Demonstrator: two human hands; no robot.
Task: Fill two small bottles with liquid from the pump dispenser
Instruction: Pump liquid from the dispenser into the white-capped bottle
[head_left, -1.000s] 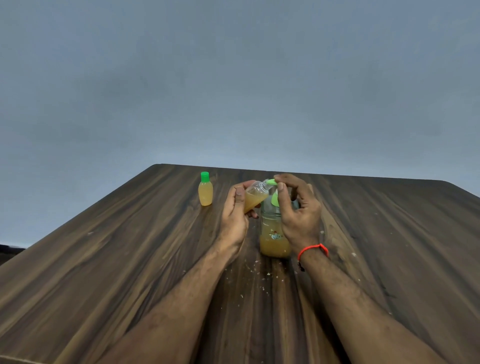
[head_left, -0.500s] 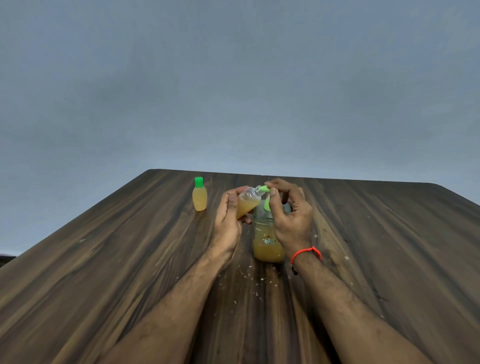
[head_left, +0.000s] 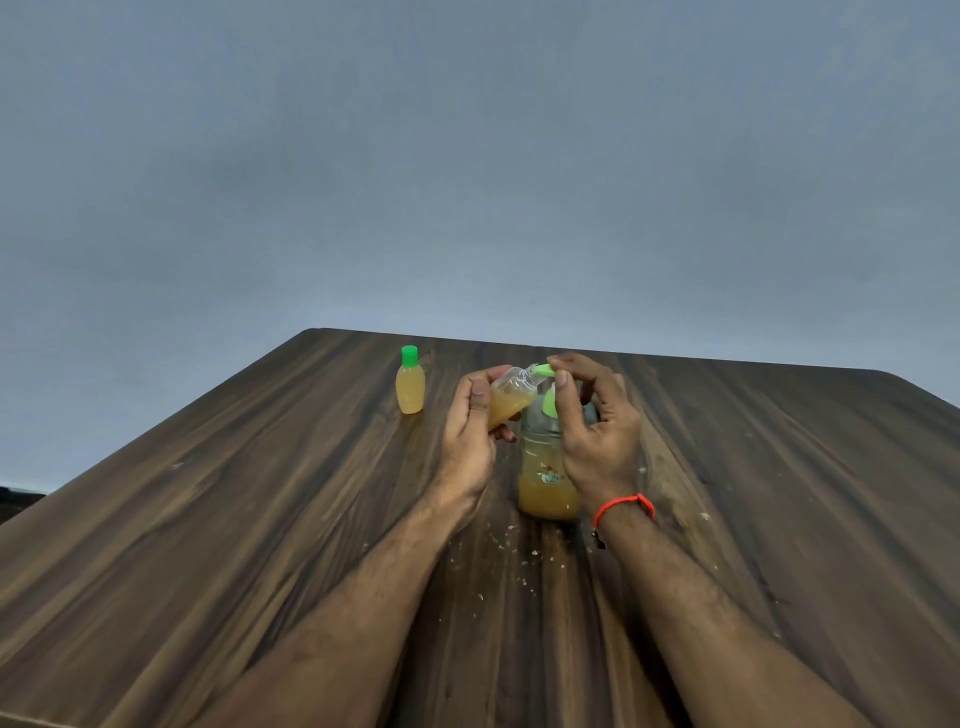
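**Small bottle held tilted at the pump spout**

Your left hand (head_left: 470, 441) grips a small clear plastic bottle (head_left: 511, 397), part full of amber liquid, tilted so its open neck meets the green spout of the pump dispenser (head_left: 548, 467). That clear dispenser stands upright on the dark wood-grain counter (head_left: 208, 519) between your hands, amber liquid in its lower part. Your right hand (head_left: 597, 431), with a red thread bracelet (head_left: 623, 506) at the wrist, curls over the green pump head, fingertips on top. To the far left, well apart, a second small bottle with a green cap (head_left: 410, 382) stands upright, filled with amber liquid. Pale crumbs (head_left: 498, 551) dot the near counter.
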